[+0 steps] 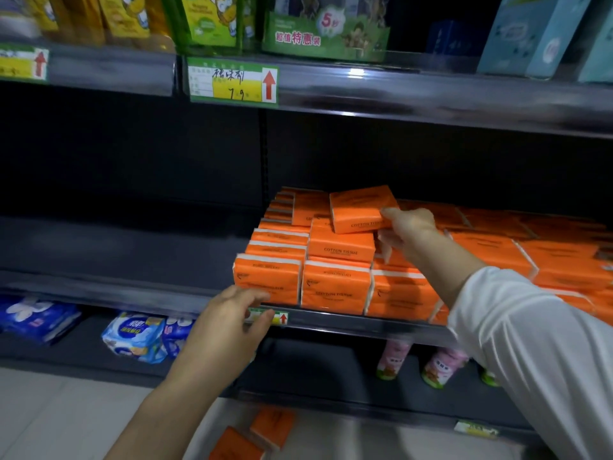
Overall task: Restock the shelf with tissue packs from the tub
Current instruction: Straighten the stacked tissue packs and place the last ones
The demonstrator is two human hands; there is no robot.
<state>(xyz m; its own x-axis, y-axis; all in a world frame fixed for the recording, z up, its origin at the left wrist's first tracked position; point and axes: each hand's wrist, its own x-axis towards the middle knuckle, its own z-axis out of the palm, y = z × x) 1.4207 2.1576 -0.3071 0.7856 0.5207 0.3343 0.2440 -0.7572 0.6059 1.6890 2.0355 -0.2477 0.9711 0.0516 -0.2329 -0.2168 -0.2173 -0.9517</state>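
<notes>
Right hand (409, 227) grips an orange tissue pack (361, 209) atop the shelf's (348, 322) stacked packs (335, 283); left hand (229, 322) hovers loosely open, holding nothing.

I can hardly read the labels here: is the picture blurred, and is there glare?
Head view: motion blur softens the left hand and top-shelf packets; glare marks the upper shelf edge; the shelf back is deeply shadowed; the tissue pack in the right hand is legible.

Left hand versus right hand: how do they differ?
The right hand grips an orange tissue pack above the stack; the left hand holds nothing, fingers relaxed at the shelf edge. The right hand sits higher, deeper in; the left hand lower, nearer. Both reach toward that shelf.
</notes>
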